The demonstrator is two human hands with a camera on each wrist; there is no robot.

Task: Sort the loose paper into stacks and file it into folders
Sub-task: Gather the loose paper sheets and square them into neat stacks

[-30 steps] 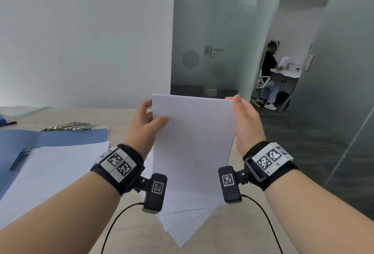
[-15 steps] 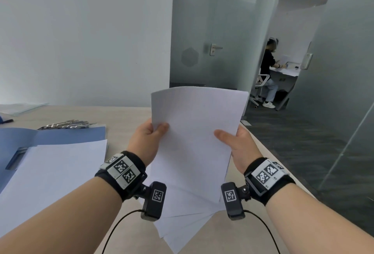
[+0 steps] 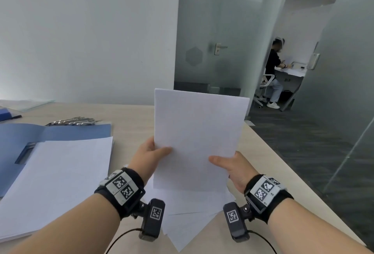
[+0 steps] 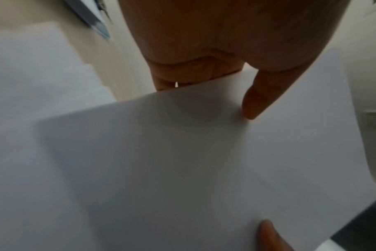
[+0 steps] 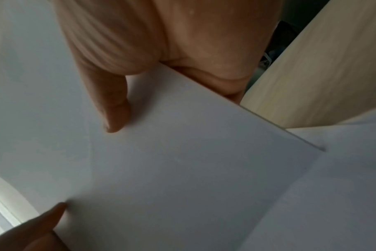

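I hold a thin stack of white sheets (image 3: 198, 138) upright above the wooden table (image 3: 133, 116). My left hand (image 3: 149, 156) pinches its left edge, thumb on the front and fingers behind. My right hand (image 3: 230, 164) pinches the right edge the same way. Both wrist views show a thumb pressed on the white sheets (image 4: 182, 152) (image 5: 182, 161). Several loose sheets (image 3: 192, 219) lie fanned on the table under my wrists. An open blue folder (image 3: 50, 134) lies at the left with a paper stack (image 3: 56, 181) on it.
Metal clips (image 3: 72, 121) lie behind the folder. A blue item (image 3: 5, 114) and a clear sleeve (image 3: 26, 104) sit at the far left. The table's right edge (image 3: 283, 164) drops to dark carpet. Another person (image 3: 273, 71) sits in a glass-walled room beyond.
Both hands have slid down the sides of the held sheets, from near the top corners to the lower half. The sheets now stand higher above my hands.
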